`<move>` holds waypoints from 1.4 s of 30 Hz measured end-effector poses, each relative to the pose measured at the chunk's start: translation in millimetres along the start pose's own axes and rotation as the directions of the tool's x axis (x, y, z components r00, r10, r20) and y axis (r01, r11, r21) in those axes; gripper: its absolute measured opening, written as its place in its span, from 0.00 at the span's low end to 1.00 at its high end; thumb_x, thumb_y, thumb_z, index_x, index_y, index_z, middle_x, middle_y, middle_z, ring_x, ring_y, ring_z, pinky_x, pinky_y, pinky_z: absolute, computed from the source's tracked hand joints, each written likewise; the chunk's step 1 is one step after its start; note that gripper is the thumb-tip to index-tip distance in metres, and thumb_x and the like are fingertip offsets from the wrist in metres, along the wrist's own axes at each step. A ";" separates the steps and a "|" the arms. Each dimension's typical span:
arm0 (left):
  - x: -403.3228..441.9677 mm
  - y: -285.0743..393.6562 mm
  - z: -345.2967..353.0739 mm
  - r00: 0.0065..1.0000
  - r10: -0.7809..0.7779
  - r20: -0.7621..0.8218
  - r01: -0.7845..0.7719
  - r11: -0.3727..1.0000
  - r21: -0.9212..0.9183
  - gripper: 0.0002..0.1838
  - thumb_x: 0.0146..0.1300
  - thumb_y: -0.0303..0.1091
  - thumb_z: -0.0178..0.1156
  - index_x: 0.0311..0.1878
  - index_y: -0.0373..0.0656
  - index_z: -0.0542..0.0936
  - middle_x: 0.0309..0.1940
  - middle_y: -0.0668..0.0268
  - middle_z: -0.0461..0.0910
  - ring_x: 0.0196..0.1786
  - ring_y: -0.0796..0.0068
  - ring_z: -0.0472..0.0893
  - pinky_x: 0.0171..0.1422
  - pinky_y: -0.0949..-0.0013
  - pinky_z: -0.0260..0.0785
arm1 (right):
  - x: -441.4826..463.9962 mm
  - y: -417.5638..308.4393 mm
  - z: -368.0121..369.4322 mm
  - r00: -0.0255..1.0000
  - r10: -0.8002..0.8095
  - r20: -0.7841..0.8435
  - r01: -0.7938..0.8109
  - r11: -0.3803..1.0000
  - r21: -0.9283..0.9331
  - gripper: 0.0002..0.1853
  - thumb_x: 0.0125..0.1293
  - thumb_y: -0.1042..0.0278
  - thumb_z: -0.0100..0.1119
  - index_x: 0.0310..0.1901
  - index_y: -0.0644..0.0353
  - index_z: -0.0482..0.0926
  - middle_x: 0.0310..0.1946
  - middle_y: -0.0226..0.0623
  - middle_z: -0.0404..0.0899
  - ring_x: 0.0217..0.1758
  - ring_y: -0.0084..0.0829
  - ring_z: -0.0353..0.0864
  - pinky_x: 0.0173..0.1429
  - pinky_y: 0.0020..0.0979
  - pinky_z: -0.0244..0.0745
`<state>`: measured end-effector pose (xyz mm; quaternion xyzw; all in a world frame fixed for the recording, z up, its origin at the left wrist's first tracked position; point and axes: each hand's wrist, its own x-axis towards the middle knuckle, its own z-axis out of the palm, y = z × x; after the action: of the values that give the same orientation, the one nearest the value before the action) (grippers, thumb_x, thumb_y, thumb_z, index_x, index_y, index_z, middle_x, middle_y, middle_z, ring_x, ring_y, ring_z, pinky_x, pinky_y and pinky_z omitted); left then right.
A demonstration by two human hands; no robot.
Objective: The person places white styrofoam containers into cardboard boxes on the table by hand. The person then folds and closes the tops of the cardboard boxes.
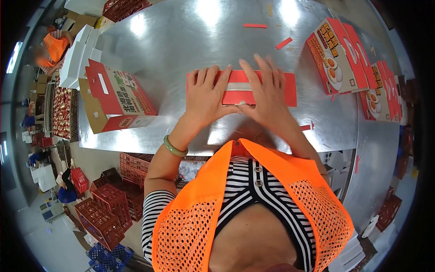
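A red box (290, 89) with a pale strip along its middle lies crosswise on the metal table in front of me. My left hand (206, 95) rests on its left part, fingers spread across the top. On the right part lies my right hand (267, 93), its fingers apart and slightly blurred. Both thumbs meet near the box's front edge. To the left stands a printed red and beige carton (122, 93) with its brown flap open. Printed cartons with egg pictures (335, 59) stand at the right.
The metal table (176, 41) bears red paper scraps (255, 26). White boxes (77, 59) stand at its left edge, near a person in an orange vest (56, 46). Red plastic crates (102, 217) are stacked on the floor at lower left, with more people farther off.
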<state>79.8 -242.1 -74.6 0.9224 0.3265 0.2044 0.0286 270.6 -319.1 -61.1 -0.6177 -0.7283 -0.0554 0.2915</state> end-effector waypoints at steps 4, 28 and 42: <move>1.6 2.5 3.9 0.999 -0.054 0.004 0.054 0.998 -0.039 0.54 0.48 0.72 0.69 0.71 0.40 0.74 0.60 0.56 0.74 0.67 0.48 0.71 0.75 0.42 0.56 | 8.5 39.3 14.0 0.911 -0.296 0.289 0.289 0.955 0.069 0.44 0.58 0.49 0.73 0.76 0.48 0.68 0.67 0.50 0.68 0.72 0.53 0.66 0.75 0.53 0.61; -201.2 -169.4 -33.1 -0.213 -0.970 -0.116 0.119 0.092 -0.989 0.44 0.76 0.75 0.33 0.68 0.43 0.74 0.62 0.68 0.77 0.60 0.71 0.75 0.66 0.66 0.65 | 105.9 -148.6 57.5 0.647 -0.746 -0.158 0.725 0.538 0.431 0.24 0.65 0.70 0.62 0.64 0.61 0.78 0.61 0.42 0.81 0.72 0.42 0.70 0.74 0.48 0.63; -233.9 -104.5 -30.9 0.038 -0.978 -0.207 0.432 0.203 -0.878 0.45 0.76 0.71 0.44 0.80 0.42 0.61 0.77 0.51 0.65 0.76 0.50 0.69 0.77 0.49 0.64 | 123.6 -71.5 76.9 0.497 -0.866 -0.061 0.827 0.451 0.336 0.05 0.59 0.73 0.63 0.34 0.49 0.82 0.32 0.24 0.82 0.49 0.30 0.83 0.84 0.55 0.52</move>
<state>-158.7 -306.2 -149.6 0.3215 0.6613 0.6156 0.2834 168.3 -194.5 -43.5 -0.1180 -0.9529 -0.0368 0.2771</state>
